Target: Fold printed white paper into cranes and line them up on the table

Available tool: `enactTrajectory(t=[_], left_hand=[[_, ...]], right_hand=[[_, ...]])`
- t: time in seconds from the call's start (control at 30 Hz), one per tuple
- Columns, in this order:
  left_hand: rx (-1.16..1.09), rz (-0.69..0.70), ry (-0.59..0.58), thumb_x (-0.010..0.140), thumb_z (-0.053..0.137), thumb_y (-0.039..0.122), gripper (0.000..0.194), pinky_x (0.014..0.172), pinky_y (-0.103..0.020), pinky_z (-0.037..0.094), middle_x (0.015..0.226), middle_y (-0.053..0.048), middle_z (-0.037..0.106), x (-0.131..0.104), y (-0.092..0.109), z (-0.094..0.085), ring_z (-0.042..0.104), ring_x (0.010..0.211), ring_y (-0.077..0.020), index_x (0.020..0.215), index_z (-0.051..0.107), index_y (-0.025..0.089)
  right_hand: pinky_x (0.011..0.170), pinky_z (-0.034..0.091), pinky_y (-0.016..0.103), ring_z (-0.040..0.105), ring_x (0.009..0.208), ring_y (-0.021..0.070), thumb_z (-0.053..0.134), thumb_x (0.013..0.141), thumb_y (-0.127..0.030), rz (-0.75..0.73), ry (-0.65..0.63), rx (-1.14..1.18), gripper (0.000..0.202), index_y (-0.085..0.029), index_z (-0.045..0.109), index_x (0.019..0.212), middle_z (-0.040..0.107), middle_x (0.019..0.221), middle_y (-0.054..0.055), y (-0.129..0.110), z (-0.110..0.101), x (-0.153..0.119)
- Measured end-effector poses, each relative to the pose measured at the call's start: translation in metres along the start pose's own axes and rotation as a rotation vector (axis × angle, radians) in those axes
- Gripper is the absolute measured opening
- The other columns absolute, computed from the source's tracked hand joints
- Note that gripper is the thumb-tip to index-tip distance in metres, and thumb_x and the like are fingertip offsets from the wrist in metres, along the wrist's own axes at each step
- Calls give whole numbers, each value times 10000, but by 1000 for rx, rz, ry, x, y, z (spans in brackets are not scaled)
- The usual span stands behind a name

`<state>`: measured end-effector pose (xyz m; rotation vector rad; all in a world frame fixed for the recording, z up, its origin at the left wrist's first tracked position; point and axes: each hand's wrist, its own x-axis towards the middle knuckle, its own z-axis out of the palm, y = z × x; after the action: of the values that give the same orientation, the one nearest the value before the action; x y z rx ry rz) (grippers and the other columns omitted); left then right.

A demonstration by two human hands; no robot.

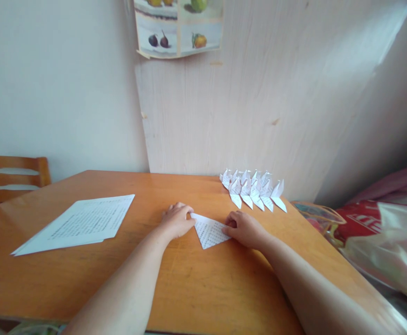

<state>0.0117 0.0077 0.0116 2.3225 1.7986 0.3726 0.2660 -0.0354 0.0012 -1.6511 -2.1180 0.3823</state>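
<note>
A small sheet of printed paper point(208, 234), folded into a triangle, lies on the wooden table with one point toward me. My left hand point(178, 220) has its thumb and fingers closed at the triangle's upper left corner. At the opposite corner, my right hand point(246, 229) pinches the paper between curled fingers and thumb. Part of each gripped corner is hidden behind the fingers. Beyond my right hand stand several folded paper cranes point(255, 190), in rows close together near the table's far edge.
A stack of printed sheets point(84, 221) lies on the table point(203, 288) to the left. A wooden chair point(15, 172) stands past the left edge. Bags point(360, 223) are heaped beside the right edge. A fruit poster point(179, 28) hangs on the wall behind.
</note>
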Motion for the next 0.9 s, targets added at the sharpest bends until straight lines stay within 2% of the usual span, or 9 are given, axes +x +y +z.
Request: enactTrajectory(t=[0.23,0.9], left_hand=[[-38,5,18,767,579,462,317,941,-453,372,1198,-73,596,2,-3,2,497,1160,-315,1015,642,274],[-65,156,-43,761,547,348,364,946,-425,392,1246,-47,600,0,1,2,516,1165,-299,1106,654,302]], right_hand=[[603,356,262,556,721,164,664,762,-303,2,-13,7,140,-189,663,844,654,846,51,-2,-2,-1],[634,385,262,569,742,163,656,790,-335,-45,24,18,176,-183,665,879,643,877,59,-1,0,-1]])
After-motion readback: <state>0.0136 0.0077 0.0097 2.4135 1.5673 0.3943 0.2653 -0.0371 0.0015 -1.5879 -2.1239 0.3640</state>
